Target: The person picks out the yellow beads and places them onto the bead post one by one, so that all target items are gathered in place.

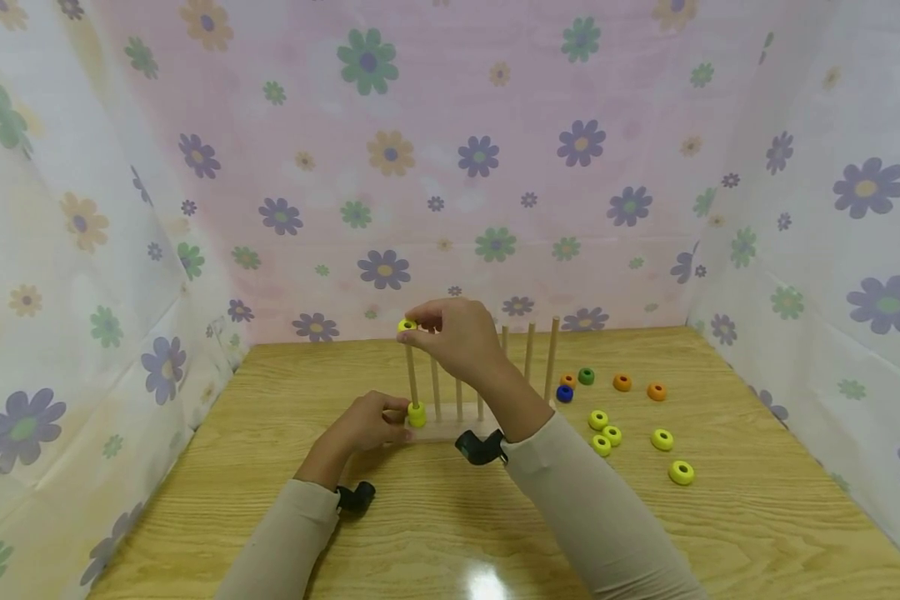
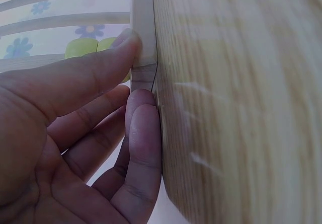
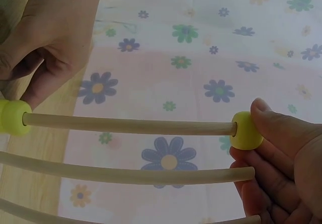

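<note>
My right hand point(image 1: 461, 337) pinches a yellow ring point(image 3: 246, 133) between thumb and fingers. The ring sits around the top end of the leftmost peg point(image 1: 412, 375), whose tip is inside its hole. Two more yellow rings point(image 1: 417, 417) are stacked at the foot of that peg. Low at the left end of the wooden rack, my left hand point(image 1: 367, 423) grips the base point(image 1: 442, 431) with the thumb on its front side and fingers against the end. Several other upright pegs point(image 1: 530, 358) stand in a row, partly hidden behind my right hand and forearm.
To the right of the rack lie several loose yellow rings point(image 1: 602, 452), orange rings point(image 1: 622, 387), a green ring point(image 1: 587, 380) and a blue ring point(image 1: 565, 396). Flowered cloth point(image 1: 435, 225) hangs behind and at both sides of the wooden table point(image 1: 435, 525).
</note>
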The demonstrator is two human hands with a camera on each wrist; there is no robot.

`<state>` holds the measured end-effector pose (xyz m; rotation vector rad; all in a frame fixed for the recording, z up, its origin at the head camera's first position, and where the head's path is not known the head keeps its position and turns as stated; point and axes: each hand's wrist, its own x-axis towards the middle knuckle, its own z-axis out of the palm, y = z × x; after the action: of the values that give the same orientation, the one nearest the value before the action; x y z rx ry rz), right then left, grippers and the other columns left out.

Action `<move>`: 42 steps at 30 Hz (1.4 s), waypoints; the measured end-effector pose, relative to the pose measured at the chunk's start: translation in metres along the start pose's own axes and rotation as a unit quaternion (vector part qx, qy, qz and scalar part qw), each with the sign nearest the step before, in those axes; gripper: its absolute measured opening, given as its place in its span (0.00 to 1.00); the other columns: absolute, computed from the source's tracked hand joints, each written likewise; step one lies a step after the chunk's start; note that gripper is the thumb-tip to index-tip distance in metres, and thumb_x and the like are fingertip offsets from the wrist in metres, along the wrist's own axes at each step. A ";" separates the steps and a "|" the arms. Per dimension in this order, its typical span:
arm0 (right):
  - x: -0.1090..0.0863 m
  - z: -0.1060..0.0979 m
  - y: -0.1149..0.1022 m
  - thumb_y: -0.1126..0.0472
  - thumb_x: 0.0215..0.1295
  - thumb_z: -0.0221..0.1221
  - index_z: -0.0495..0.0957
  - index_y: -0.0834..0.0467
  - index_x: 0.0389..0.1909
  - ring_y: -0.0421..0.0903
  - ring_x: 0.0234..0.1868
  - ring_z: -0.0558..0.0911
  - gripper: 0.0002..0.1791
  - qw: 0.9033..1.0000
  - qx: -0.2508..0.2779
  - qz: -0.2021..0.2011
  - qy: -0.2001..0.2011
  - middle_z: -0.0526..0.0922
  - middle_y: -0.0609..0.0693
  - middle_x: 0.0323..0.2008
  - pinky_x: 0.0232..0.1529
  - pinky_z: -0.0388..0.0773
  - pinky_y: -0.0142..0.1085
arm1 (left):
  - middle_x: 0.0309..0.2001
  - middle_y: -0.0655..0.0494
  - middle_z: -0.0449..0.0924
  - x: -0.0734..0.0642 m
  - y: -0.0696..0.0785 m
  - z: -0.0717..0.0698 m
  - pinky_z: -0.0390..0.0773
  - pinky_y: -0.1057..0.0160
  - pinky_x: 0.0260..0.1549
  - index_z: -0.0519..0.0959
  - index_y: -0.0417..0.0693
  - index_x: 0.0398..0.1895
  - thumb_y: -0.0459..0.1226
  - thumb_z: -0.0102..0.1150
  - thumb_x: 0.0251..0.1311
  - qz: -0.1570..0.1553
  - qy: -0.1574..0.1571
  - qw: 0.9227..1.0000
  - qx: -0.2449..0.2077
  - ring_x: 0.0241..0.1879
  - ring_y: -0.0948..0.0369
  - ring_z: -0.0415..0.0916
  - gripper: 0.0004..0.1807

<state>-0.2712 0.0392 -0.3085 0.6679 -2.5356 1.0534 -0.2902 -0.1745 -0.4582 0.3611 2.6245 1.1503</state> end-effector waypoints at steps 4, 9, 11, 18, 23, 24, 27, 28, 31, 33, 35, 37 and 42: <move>0.000 0.000 0.000 0.44 0.65 0.70 0.90 0.46 0.50 0.38 0.40 0.81 0.17 1.000 -0.004 -0.004 -0.001 0.89 0.39 0.41 0.41 0.79 0.38 | 0.66 0.48 0.79 0.000 0.000 -0.001 0.85 0.48 0.52 0.81 0.50 0.67 0.38 0.77 0.58 0.003 -0.002 1.000 -0.003 0.65 0.43 0.77 0.31; 0.001 0.001 0.001 0.44 0.65 0.70 0.90 0.45 0.50 0.39 0.41 0.81 0.16 1.000 -0.008 -0.006 -0.001 0.89 0.40 0.42 0.41 0.80 0.38 | 0.66 0.47 0.79 0.000 0.000 0.000 0.86 0.48 0.50 0.80 0.48 0.67 0.37 0.77 0.58 0.005 -0.003 1.000 -0.007 0.65 0.43 0.78 0.32; 0.001 0.001 0.001 0.45 0.65 0.71 0.90 0.45 0.50 0.39 0.42 0.82 0.16 1.000 -0.005 -0.006 -0.001 0.89 0.40 0.43 0.42 0.80 0.39 | 0.66 0.47 0.79 0.000 0.000 0.000 0.86 0.49 0.50 0.80 0.48 0.67 0.37 0.77 0.58 0.005 -0.003 1.000 -0.007 0.65 0.43 0.78 0.32; 0.002 0.002 0.002 0.46 0.65 0.71 0.91 0.45 0.49 0.40 0.44 0.84 0.15 1.000 -0.003 -0.006 0.000 0.90 0.40 0.45 0.44 0.82 0.40 | 0.66 0.47 0.79 0.000 -0.001 0.000 0.86 0.49 0.50 0.80 0.49 0.67 0.37 0.77 0.58 0.009 -0.004 1.000 -0.008 0.65 0.43 0.78 0.32; 0.001 0.001 0.002 0.45 0.65 0.71 0.90 0.45 0.49 0.40 0.44 0.84 0.15 1.000 -0.005 -0.005 -0.001 0.90 0.40 0.45 0.44 0.83 0.40 | 0.67 0.47 0.79 0.000 -0.001 0.000 0.86 0.48 0.51 0.80 0.48 0.68 0.37 0.76 0.59 0.007 -0.005 1.000 -0.008 0.65 0.43 0.78 0.32; 0.001 0.000 0.002 0.45 0.65 0.71 0.90 0.45 0.49 0.40 0.45 0.84 0.15 1.000 -0.005 -0.005 -0.001 0.90 0.40 0.45 0.44 0.83 0.40 | 0.67 0.47 0.79 -0.001 -0.001 0.000 0.86 0.48 0.51 0.80 0.48 0.68 0.37 0.76 0.59 0.008 -0.004 1.000 -0.007 0.65 0.43 0.78 0.32; 0.000 0.000 0.002 0.45 0.65 0.71 0.90 0.45 0.49 0.41 0.45 0.85 0.15 1.000 -0.001 -0.004 -0.001 0.90 0.40 0.45 0.44 0.83 0.40 | 0.67 0.47 0.79 -0.001 -0.001 0.000 0.85 0.48 0.52 0.80 0.49 0.68 0.38 0.76 0.58 0.009 -0.003 1.000 -0.003 0.65 0.43 0.78 0.32; 0.000 0.000 0.002 0.45 0.65 0.71 0.90 0.45 0.49 0.41 0.45 0.85 0.16 1.000 0.000 -0.004 -0.002 0.90 0.40 0.46 0.44 0.83 0.40 | 0.67 0.47 0.79 -0.001 -0.001 0.000 0.85 0.47 0.52 0.80 0.48 0.67 0.38 0.77 0.58 0.012 -0.003 1.000 0.000 0.64 0.42 0.78 0.32; 0.000 0.000 0.002 0.45 0.65 0.71 0.90 0.46 0.50 0.42 0.46 0.85 0.16 1.000 0.002 -0.003 -0.004 0.90 0.41 0.46 0.44 0.83 0.40 | 0.66 0.47 0.80 -0.001 -0.001 0.000 0.85 0.47 0.53 0.80 0.48 0.67 0.38 0.77 0.58 0.014 -0.003 1.000 0.002 0.64 0.42 0.78 0.31; 0.000 -0.001 0.003 0.45 0.65 0.71 0.90 0.46 0.50 0.42 0.45 0.85 0.16 1.000 0.004 -0.003 -0.006 0.90 0.42 0.47 0.44 0.83 0.40 | 0.66 0.47 0.80 -0.001 -0.001 0.000 0.85 0.47 0.53 0.81 0.48 0.67 0.38 0.77 0.58 0.016 -0.002 1.000 0.004 0.64 0.42 0.78 0.31; -0.001 -0.001 0.003 0.45 0.65 0.71 0.90 0.47 0.51 0.42 0.45 0.84 0.17 1.000 0.007 -0.003 -0.007 0.91 0.44 0.47 0.44 0.82 0.40 | 0.65 0.48 0.80 -0.001 -0.001 0.000 0.85 0.47 0.53 0.81 0.49 0.66 0.38 0.77 0.58 0.015 -0.001 1.000 0.002 0.64 0.42 0.78 0.31; -0.001 -0.001 0.003 0.46 0.65 0.71 0.90 0.47 0.50 0.43 0.45 0.84 0.16 1.000 0.010 -0.004 -0.006 0.91 0.46 0.48 0.44 0.82 0.41 | 0.65 0.48 0.81 -0.001 -0.001 -0.001 0.85 0.47 0.52 0.82 0.50 0.66 0.37 0.77 0.58 0.019 0.000 1.000 0.005 0.64 0.42 0.78 0.30; -0.001 -0.001 0.003 0.45 0.66 0.70 0.90 0.47 0.50 0.42 0.44 0.83 0.16 1.000 0.006 -0.007 -0.006 0.90 0.46 0.47 0.43 0.81 0.40 | 0.65 0.49 0.81 -0.001 -0.002 -0.001 0.85 0.47 0.53 0.82 0.53 0.65 0.37 0.76 0.59 0.026 -0.003 1.000 0.006 0.64 0.42 0.78 0.29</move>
<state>-0.2719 0.0420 -0.3098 0.6971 -2.5325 1.0625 -0.2894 -0.1766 -0.4585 0.4359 2.6333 1.1484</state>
